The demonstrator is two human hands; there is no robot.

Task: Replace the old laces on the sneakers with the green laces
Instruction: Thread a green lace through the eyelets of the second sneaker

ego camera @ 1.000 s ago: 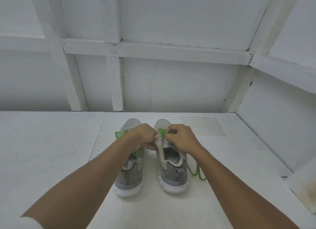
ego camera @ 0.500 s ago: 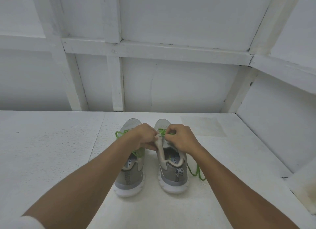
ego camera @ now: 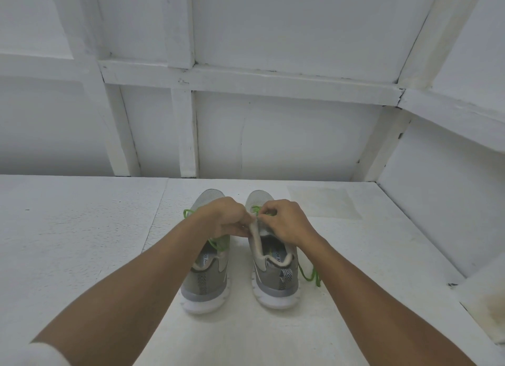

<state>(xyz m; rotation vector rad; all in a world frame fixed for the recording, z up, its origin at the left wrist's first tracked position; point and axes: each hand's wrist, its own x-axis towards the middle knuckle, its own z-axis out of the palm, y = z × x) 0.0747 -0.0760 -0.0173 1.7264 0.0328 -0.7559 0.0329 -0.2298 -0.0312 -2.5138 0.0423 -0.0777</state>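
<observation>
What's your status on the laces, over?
Left hand grips right shoe. Right hand pinches green lace at its front. Left shoe shows green too. Nothing in the way.

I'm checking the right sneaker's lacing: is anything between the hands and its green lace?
Nothing visible. The right hand pinches the green lace on the right sneaker, and the left hand grips that sneaker.

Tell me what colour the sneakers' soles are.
White soles, seen best at the heels in the head view.
</observation>
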